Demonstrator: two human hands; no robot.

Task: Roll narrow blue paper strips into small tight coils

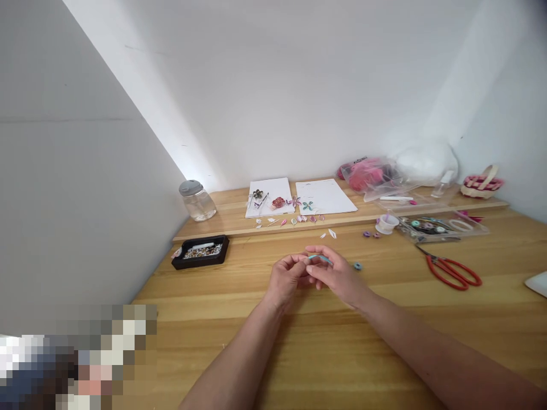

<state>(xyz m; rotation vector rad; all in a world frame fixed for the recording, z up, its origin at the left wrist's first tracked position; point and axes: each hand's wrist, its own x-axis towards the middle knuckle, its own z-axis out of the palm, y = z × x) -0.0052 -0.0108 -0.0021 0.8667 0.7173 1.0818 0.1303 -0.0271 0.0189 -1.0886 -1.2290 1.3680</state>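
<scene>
Above the wooden table, my left hand (285, 280) and my right hand (341, 277) meet, with fingertips pinched close together. A thin light-blue thread (320, 258) arcs between them, running from the left fingertips to the right fingers. Whatever else lies in the pinch is hidden by the fingers. Just right of my right hand rests a small blue bobbin (358, 266). Beyond the fingers are small white petal shapes (332, 233). Two purplish bobbins (366, 234) sit farther right, beside a white spool (387, 224).
Red-handled scissors (455, 273) lie at right, below a clear box of supplies (444, 228). A black tray of beads (200, 252) and a lidded jar (197, 200) stand at left. On the raised back shelf are paper sheets (327, 196), ornaments and a small basket (482, 183).
</scene>
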